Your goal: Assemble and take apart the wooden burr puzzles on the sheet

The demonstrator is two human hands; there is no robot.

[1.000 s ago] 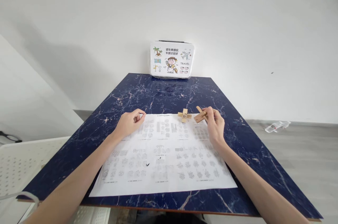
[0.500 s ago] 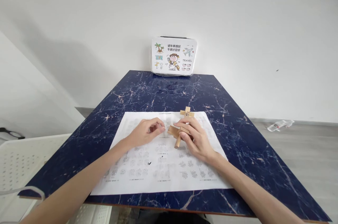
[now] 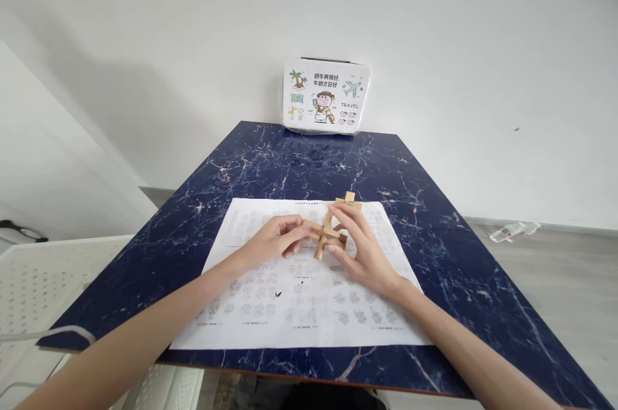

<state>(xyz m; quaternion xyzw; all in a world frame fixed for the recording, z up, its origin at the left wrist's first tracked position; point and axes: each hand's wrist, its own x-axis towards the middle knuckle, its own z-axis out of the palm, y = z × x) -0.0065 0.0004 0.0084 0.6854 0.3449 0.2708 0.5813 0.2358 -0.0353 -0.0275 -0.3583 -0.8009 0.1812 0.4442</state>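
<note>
Crossed wooden bars form an interlocking puzzle above the printed sheet. My left hand is closed, thumb and fingers pinching the bar end that points left. Around the puzzle's right side curve the fingers of my right hand. Its thumb touches the wood near the lower right and its index finger reaches over the top; part of the grip is hidden. Just beyond the right fingers, a second crossed wooden piece rests near the sheet's far edge, partly covered by the hand.
The printed paper sheet with rows of small diagrams lies on a blue marbled table. A white cartoon case leans against the wall at the back. At left is a white perforated basket; on the right floor, a clear plastic bottle.
My left hand has moved right and taken hold of the puzzle's left end. My right fingers have spread wider around it, and the puzzle has turned slightly. The camera view has shifted a little.
</note>
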